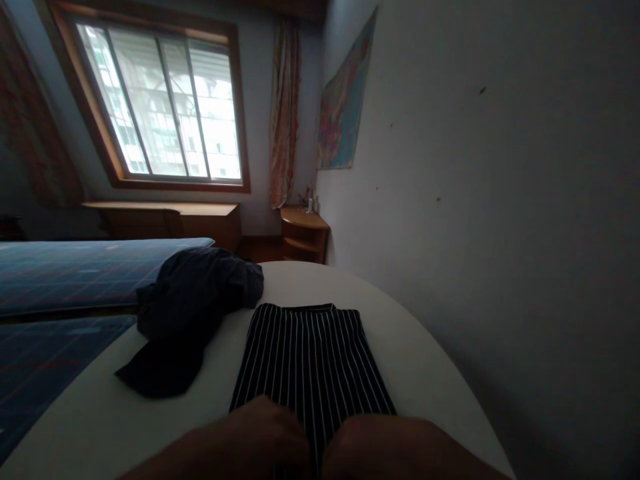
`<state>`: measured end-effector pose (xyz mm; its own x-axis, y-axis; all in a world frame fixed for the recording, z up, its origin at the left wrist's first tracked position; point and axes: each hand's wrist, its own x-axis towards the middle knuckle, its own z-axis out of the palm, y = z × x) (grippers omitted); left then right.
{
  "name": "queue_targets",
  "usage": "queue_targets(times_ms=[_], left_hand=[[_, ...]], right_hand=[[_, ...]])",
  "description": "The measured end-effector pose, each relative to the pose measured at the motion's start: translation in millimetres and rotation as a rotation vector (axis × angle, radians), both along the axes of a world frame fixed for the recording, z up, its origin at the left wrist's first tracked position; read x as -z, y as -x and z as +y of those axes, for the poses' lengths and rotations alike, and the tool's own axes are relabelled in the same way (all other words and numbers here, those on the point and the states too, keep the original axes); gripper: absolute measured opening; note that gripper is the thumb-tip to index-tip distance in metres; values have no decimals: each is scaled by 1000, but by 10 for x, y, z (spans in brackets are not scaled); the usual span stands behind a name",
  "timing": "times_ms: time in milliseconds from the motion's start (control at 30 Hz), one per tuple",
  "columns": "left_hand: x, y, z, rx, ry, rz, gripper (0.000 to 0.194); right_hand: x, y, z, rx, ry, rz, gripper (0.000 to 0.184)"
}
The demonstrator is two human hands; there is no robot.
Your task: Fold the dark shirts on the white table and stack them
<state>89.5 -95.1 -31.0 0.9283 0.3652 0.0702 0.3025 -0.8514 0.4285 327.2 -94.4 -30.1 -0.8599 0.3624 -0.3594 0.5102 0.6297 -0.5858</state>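
A black garment with thin white stripes (310, 353) lies folded and fairly flat on a round white table (430, 373). Its exact kind cannot be made out. My left hand (265, 437) rests over the near left part of the cloth, its fingers curled inward. Close beside it, my right hand (375, 443) is also curled over the near end of the garment. Both hands look closed on the cloth, though the fingertips are dim and partly hidden. Left of the striped garment, a crumpled dark cloth (195, 300) is heaped on the table.
Beyond the table's left edge are blue plaid mattresses (90, 273). A pale wall (500, 267) rises close on the right. Farther back stand a wooden corner shelf (305, 220), a low wooden desk (210, 210) and a bright window (165, 107) with curtains.
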Motion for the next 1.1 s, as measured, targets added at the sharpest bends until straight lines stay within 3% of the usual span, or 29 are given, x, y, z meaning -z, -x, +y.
queue_targets(times_ms=[33, 100, 167, 267, 333, 433, 533, 667, 867, 1000, 1100], left_hand=[[-47, -20, 109, -82, -29, -6, 12], [-79, -36, 393, -278, -108, -38, 22], [-33, -14, 731, -460, -213, -43, 29], [98, 66, 1221, -733, -337, -49, 38], [183, 126, 1459, -943, -323, -13, 42], [288, 209, 1638, -1107, -184, 63, 44], [369, 307, 1684, -1096, -103, 14, 39], [426, 470, 1732, -947, -38, -164, 22], [425, 667, 1760, -781, 61, -312, 10], [428, 716, 1681, -701, 248, -413, 7], [445, 706, 1644, -699, 387, -437, 16]], right_hand=[[-69, -13, 95, 12, -32, 69, 13], [-189, -60, 344, 209, -208, 155, 16], [-248, -140, 653, 461, -445, 154, 18], [-209, -310, 1135, 684, -670, 79, 25], [-133, -434, 1396, 801, -693, 33, 35], [-17, -586, 1633, 877, -533, -65, 48], [47, -674, 1715, 857, -452, -88, 41], [33, -749, 1727, 783, -382, -13, 27], [-108, -848, 1664, 698, -200, 90, 23], [-233, -811, 1577, 580, -158, 62, 27], [-292, -738, 1531, 477, -143, 48, 25]])
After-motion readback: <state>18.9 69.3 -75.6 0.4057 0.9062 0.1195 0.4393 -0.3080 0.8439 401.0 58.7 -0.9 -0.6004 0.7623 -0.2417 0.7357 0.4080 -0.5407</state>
